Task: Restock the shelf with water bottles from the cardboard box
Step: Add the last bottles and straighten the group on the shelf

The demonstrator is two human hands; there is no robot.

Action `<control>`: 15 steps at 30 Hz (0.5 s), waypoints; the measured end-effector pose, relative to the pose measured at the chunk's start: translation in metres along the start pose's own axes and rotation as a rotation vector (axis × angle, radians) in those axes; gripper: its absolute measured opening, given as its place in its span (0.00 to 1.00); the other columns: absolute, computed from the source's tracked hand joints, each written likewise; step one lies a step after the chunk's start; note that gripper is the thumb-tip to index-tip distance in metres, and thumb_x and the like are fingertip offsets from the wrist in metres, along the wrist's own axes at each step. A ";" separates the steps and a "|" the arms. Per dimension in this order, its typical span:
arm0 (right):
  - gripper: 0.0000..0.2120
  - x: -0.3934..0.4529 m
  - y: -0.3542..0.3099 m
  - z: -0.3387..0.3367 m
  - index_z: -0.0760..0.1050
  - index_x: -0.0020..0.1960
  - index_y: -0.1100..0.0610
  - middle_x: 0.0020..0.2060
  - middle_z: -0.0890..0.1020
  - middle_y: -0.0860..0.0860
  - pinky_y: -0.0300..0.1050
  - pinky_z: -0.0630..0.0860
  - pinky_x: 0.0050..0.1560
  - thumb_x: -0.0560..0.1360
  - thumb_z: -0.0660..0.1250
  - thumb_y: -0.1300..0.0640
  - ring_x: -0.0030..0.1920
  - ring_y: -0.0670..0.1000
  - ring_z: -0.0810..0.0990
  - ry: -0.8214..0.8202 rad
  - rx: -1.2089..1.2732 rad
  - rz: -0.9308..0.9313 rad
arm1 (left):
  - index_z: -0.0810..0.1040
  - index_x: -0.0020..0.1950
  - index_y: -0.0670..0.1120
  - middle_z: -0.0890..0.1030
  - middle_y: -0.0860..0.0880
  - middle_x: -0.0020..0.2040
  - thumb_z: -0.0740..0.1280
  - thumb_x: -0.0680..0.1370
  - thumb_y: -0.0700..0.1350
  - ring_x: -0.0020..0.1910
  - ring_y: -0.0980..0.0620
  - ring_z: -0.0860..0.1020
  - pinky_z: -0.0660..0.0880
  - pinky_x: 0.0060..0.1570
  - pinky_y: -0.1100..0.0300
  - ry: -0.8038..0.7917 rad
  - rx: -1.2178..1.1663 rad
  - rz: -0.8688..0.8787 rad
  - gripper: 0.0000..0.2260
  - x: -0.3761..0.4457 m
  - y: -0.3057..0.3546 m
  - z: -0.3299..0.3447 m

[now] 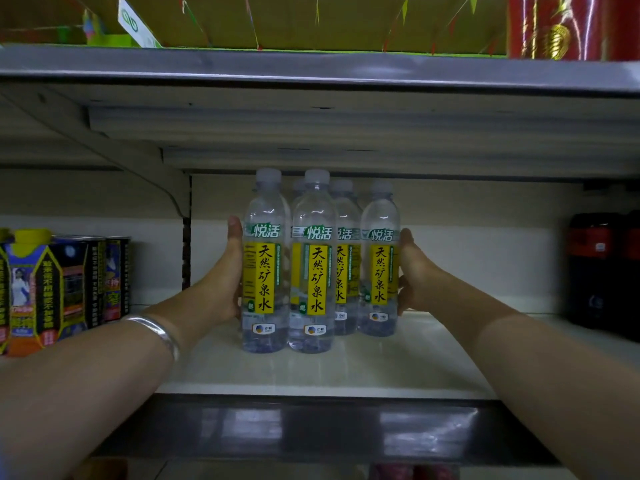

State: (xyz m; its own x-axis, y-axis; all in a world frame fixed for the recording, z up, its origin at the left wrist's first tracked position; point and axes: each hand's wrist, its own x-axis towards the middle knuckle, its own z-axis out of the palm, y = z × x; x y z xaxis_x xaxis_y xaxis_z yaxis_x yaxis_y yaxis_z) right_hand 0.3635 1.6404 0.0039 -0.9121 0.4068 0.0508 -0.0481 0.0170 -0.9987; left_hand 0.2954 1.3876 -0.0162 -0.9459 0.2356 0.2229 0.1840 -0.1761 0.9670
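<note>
Head view:
Water bottles (pixel 320 261): cluster of clear bottles w/ yellow-green labels, upright, centre of frame, standing on the shelf (pixel 398 355). Two in front row at left, others a bit further back at right; at least one more cap shows behind.
Left hand (pixel 227 275): centre-left, palm flat vs. side of leftmost bottle, thumb up along it; the other fingers hidden behind the bottle, so can't tell if they wrap round.
Right hand (pixel 410 271): centre-right, pressed vs. side of rightmost bottle, thumb up; fingers mostly hidden behind the bottle, grip can't be told.
Bracelet (pixel 156 329): silver band on left wrist, lower left.
Shelf: pale board, dark front edge strip across lower frame.
Cartons (pixel 52 292): dark & yellow drink packs, left edge, same shelf level, well apart from bottles.
Dark bottles (pixel 602 268): right edge, blurred, red labels.
Upper shelf (pixel 311 67): grey edge across top; cardboard and a red item on it, blurred.
</note>
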 end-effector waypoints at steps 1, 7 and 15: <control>0.34 0.001 0.001 0.000 0.75 0.44 0.53 0.41 0.78 0.59 0.71 0.65 0.65 0.78 0.39 0.32 0.42 0.59 0.76 -0.027 0.015 -0.005 | 0.86 0.38 0.55 0.85 0.44 0.47 0.45 0.67 0.79 0.55 0.41 0.80 0.71 0.63 0.39 -0.005 0.004 0.002 0.38 0.000 -0.001 -0.001; 0.38 0.002 0.005 -0.002 0.78 0.49 0.56 0.36 0.83 0.60 0.59 0.75 0.42 0.77 0.39 0.31 0.40 0.60 0.80 -0.140 0.107 0.025 | 0.84 0.43 0.52 0.85 0.43 0.45 0.45 0.69 0.78 0.51 0.42 0.81 0.76 0.54 0.46 -0.007 -0.004 -0.016 0.38 0.001 -0.001 0.002; 0.43 0.006 0.007 0.001 0.80 0.56 0.58 0.41 0.85 0.61 0.54 0.77 0.41 0.76 0.38 0.29 0.44 0.60 0.83 -0.189 0.133 -0.001 | 0.87 0.45 0.54 0.84 0.43 0.53 0.47 0.66 0.80 0.58 0.40 0.80 0.69 0.65 0.39 -0.064 0.013 -0.008 0.39 0.005 -0.001 -0.003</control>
State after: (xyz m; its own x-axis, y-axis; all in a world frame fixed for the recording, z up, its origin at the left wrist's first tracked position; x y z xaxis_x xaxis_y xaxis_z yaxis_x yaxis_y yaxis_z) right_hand 0.3579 1.6422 -0.0028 -0.9714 0.2287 0.0645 -0.0912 -0.1080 -0.9900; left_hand 0.2892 1.3857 -0.0165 -0.9286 0.2976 0.2217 0.1799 -0.1616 0.9703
